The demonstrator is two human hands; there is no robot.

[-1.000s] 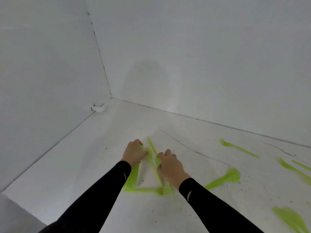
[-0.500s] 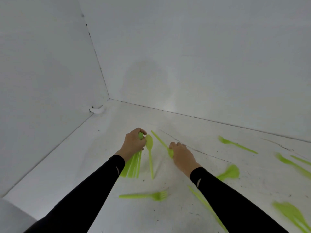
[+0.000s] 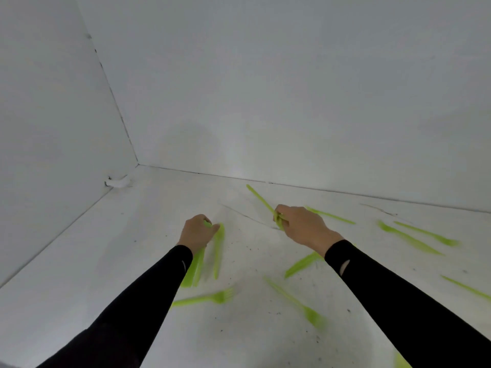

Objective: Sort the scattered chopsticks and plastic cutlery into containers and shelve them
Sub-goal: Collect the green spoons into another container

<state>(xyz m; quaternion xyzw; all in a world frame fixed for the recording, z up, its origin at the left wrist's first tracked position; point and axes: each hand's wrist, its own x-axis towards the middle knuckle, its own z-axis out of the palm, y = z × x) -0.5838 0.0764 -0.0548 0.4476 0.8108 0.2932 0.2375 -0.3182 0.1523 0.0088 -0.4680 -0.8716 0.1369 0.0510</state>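
Near corner [image 3: 138, 164], cutlery [image 3: 196, 266] in left hand [image 3: 198, 233]

Green plastic cutlery [image 3: 409, 238] lies scattered over a white surface [image 3: 106, 261] flecked with dark specks. One fork [image 3: 212, 298] lies just nearer than the left hand [image 3: 198, 233], a second fork [image 3: 292, 299] nearer than the right hand [image 3: 303, 227]. A further piece [image 3: 303, 264] shows beneath that wrist, and blurred ones lie off to its right. Beyond the left hand, a small white object [image 3: 118, 181] sits by the corner.
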